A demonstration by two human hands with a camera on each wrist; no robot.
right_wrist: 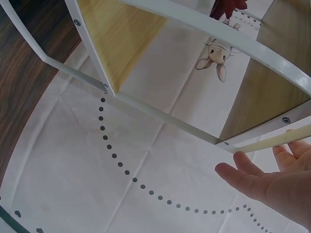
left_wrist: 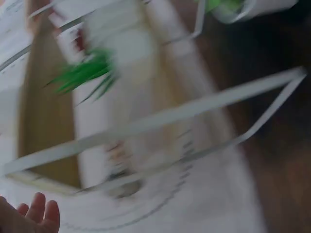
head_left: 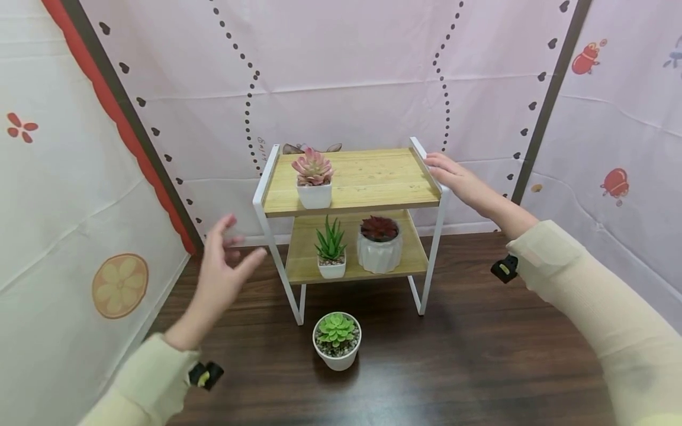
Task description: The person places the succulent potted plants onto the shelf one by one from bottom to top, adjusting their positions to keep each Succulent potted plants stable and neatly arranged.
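Observation:
A two-tier shelf (head_left: 378,174) with wooden boards and a white metal frame stands in the middle of the head view. My right hand (head_left: 462,180) is at its upper right rail, fingers extended against or just beside the rail; contact is hard to tell. To the left of the shelf, my left hand (head_left: 219,275) hovers in the air, fingers loosely spread, holding nothing. A pink succulent in a white square pot (head_left: 314,195) sits at the top board's left. Below are a spiky green plant (head_left: 331,241) and a dark red succulent in a ribbed white pot (head_left: 379,251).
On the dark wooden floor (head_left: 479,367), in front of the shelf, stands a green succulent in a round white pot (head_left: 337,349). Patterned cloth walls (head_left: 346,53) enclose the back and both sides. The left wrist view is blurred.

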